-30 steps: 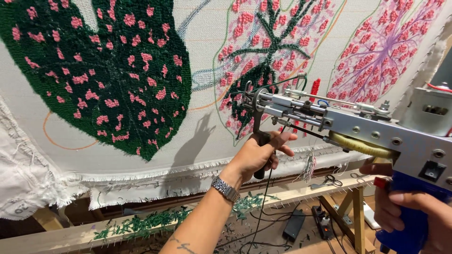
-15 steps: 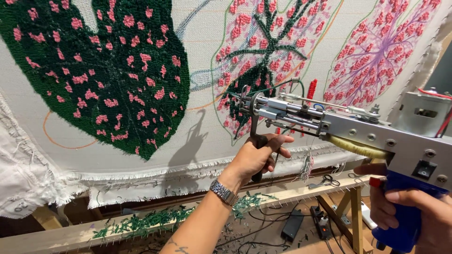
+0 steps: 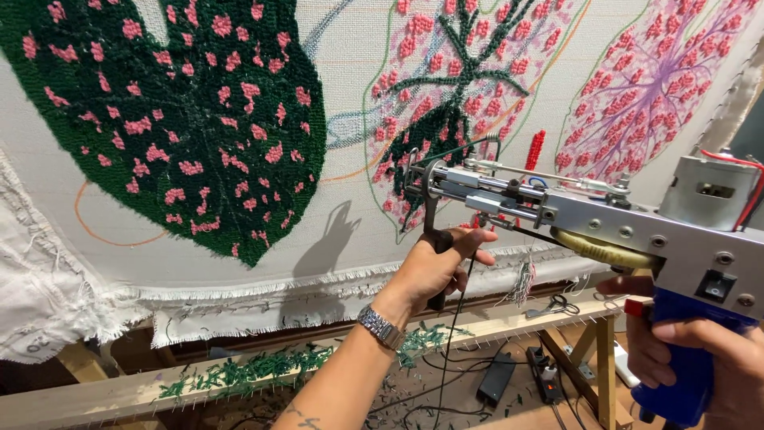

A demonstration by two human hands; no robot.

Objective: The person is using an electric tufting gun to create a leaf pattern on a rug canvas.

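Left hand wraps the front handle, grip closed; a slip here would let the tufting gun wander off the green motif on the cloth. Right hand clenches the blue rear grip; yarn trailing below may snag

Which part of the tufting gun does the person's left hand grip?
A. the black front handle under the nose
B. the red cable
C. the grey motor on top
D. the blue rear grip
A: the left hand wraps the black front handle below the tufting gun; the right hand holds the blue grip.
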